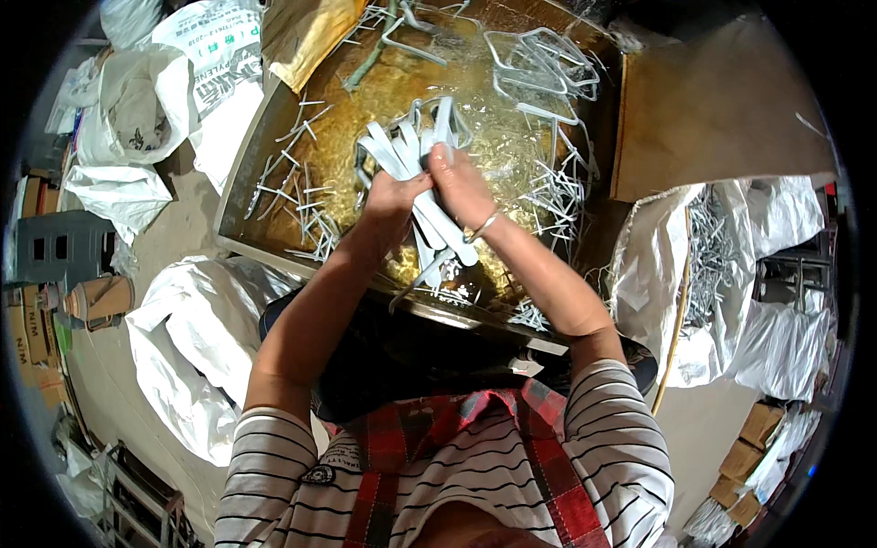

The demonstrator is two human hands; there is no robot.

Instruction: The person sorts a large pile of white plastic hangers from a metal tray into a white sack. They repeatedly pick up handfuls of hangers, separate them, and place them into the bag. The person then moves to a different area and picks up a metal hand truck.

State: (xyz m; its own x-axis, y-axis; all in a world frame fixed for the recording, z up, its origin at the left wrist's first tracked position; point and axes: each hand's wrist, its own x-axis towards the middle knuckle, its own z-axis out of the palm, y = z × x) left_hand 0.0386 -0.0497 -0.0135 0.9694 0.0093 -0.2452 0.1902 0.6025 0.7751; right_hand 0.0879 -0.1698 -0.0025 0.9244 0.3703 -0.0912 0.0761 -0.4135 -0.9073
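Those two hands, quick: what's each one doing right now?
Left hand: closed, holding a bundle of pale strips.
Right hand: closed, holding the same bundle.

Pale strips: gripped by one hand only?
No, the left hand and right hand both grip the pale strips.

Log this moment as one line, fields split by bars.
left grip: closed on pale strip bundle | right grip: closed on same bundle | place: over wet basin | nearby: thin pale pieces along both sides

black-striped white T-shirt (466,470), red plaid apron (400,437), thin bracelet (484,227)
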